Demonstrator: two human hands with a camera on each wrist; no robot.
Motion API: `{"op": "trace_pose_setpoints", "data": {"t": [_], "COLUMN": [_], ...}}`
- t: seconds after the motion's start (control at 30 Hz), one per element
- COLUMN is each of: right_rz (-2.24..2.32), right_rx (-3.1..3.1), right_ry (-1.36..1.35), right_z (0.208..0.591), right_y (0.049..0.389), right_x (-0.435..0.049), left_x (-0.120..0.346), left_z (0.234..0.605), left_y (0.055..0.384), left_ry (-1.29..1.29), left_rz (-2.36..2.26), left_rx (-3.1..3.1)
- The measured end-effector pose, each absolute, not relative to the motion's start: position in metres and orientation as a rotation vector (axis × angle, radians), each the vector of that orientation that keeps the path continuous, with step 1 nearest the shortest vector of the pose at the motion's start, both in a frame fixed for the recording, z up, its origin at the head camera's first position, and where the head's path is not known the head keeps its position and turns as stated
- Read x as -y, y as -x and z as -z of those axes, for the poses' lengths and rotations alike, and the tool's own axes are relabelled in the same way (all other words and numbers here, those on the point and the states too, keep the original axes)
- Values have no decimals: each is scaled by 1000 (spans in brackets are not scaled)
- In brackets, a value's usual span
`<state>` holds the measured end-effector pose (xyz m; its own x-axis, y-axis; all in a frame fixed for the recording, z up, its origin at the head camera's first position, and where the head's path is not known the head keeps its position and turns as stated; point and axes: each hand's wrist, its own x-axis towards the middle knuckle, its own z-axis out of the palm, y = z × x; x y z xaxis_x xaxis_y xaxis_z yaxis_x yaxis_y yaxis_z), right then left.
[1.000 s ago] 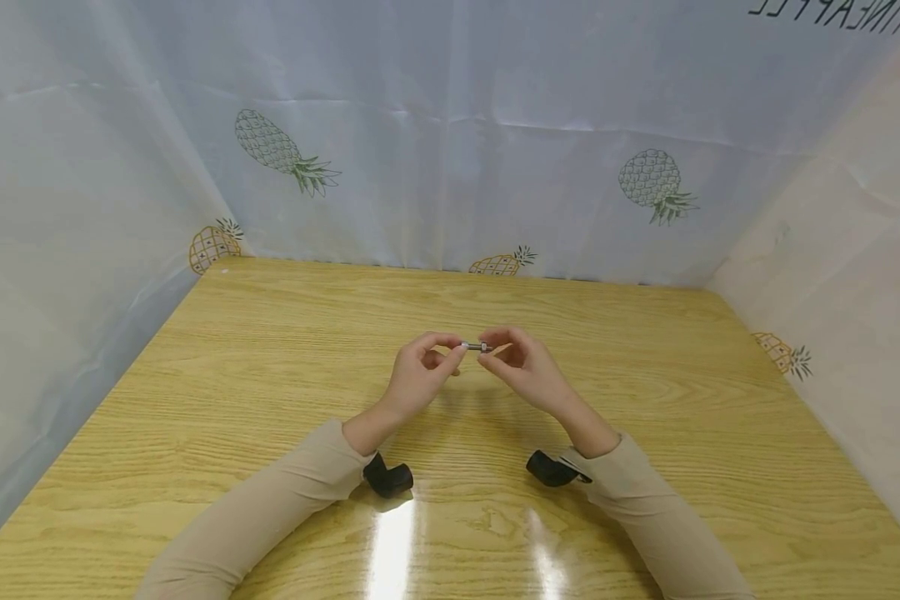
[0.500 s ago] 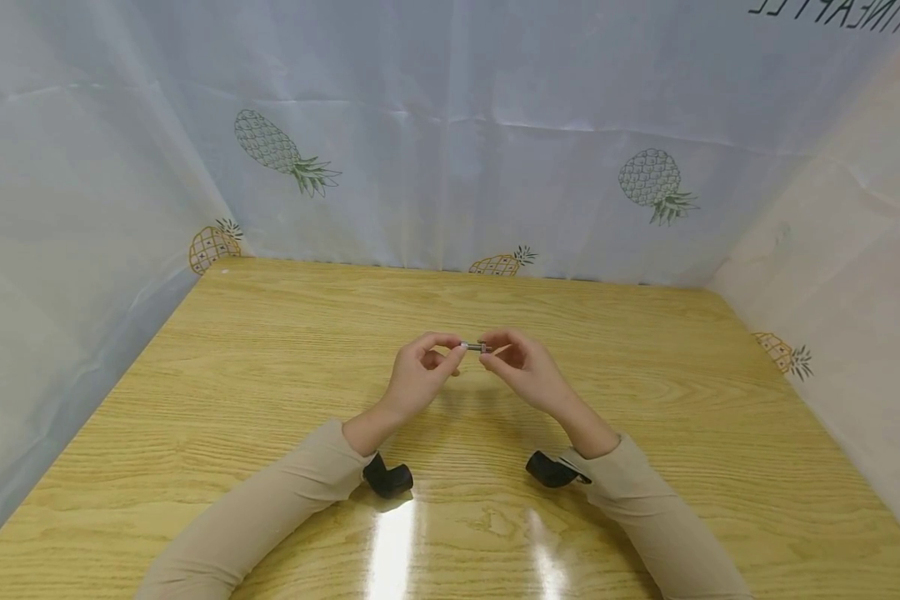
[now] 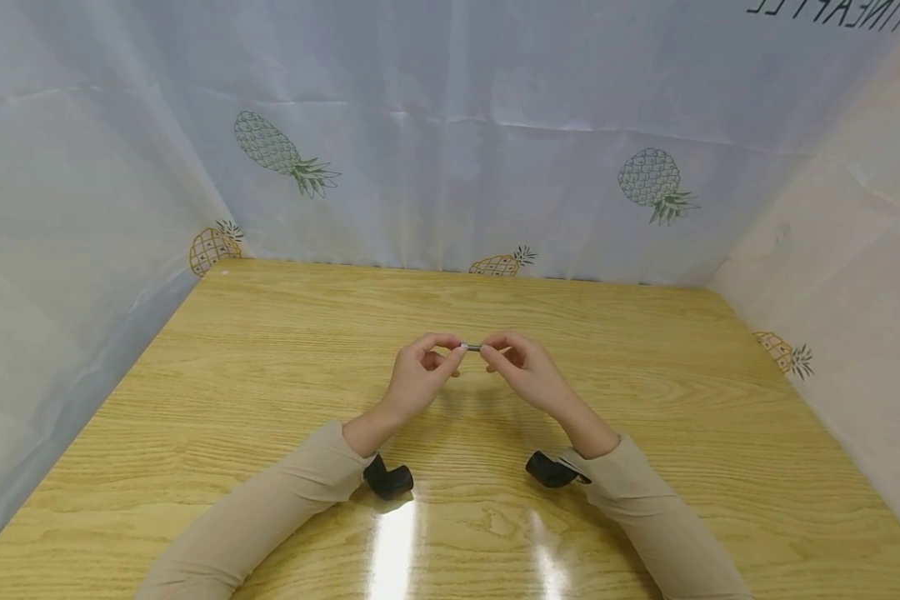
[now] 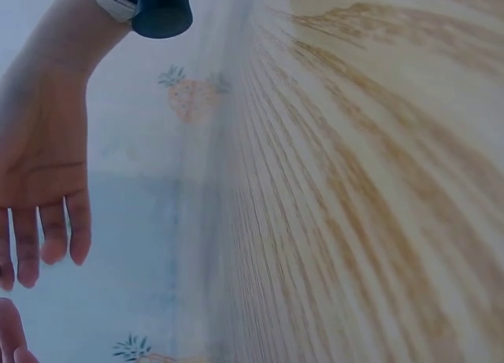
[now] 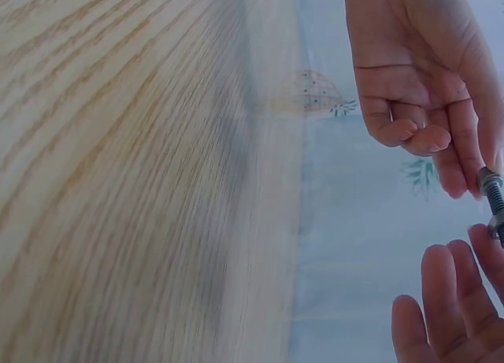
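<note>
A small metal bolt point(image 3: 473, 347) is held level above the table between both hands. My left hand point(image 3: 412, 379) pinches its head end between thumb and index finger. From the other side, my right hand point(image 3: 532, 375) pinches the nut point(image 5: 497, 225) on the bolt's shank, thumb and index finger meeting there. The head view hides the nut behind the right fingertips. Threads show between the hands in the right wrist view, where the frame edge cuts the bolt off. In the left wrist view the bolt cannot be made out.
The wood-grain table point(image 3: 307, 333) spreads beneath the hands. White curtains point(image 3: 450, 183) with pineapple prints stand along its back and sides. Black wrist cameras point(image 3: 390, 479) hang beneath both sleeve cuffs, close to the tabletop.
My right thumb and fingertips have shifted round the nut, now covering it in the head view. The left hand and the bolt have stayed in place.
</note>
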<state>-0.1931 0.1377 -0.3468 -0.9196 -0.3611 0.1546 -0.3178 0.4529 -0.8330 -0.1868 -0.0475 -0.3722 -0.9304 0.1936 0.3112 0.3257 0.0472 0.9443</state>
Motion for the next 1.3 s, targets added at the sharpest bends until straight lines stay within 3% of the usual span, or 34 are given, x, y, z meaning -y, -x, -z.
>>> {"op": "trace_pose_setpoints", "data": {"t": [0.9, 1.3], "right_rz": [1552, 1473], "right_rx": [-2618, -2653], "right_ry": [693, 590], "right_z": [347, 343], "right_y": [193, 190], "right_x": [-138, -137], "left_x": [47, 47], "left_z": [372, 372], "left_y": [187, 187], "left_ry": [520, 514], "left_rz": [2033, 2031], "left_rx": [2207, 2219]}}
